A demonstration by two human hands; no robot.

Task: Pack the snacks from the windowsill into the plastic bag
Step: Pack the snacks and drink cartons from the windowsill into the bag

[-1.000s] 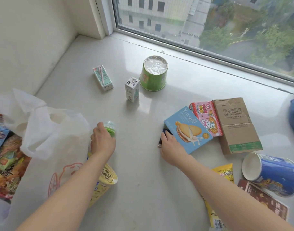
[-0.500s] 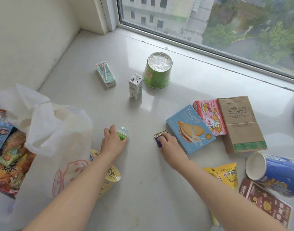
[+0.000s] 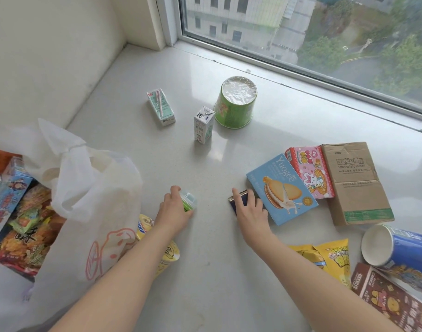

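Hands both down on snacks now. Since a second ago, left hand (image 3: 175, 212) slides small green-topped tub (image 3: 188, 202) right, away from plastic bag (image 3: 90, 202); fingers curled round it. Right hand (image 3: 249, 212) draws dark foil packet (image 3: 239, 201) out from under blue biscuit box (image 3: 281, 189); fingers curl over the packet, seem to hold it. I judge two pickups starting, nothing bagged yet. Windowsill (image 3: 205, 271) carries milk carton (image 3: 203, 124), straw carton (image 3: 161, 106), green cup (image 3: 236, 101), pink box (image 3: 310, 172), brown box (image 3: 356, 183), blue cup (image 3: 401, 255), yellow bags (image 3: 332, 257). Bag mouth slumps; yellow pack (image 3: 166, 254) lies beside bag, under my left arm.
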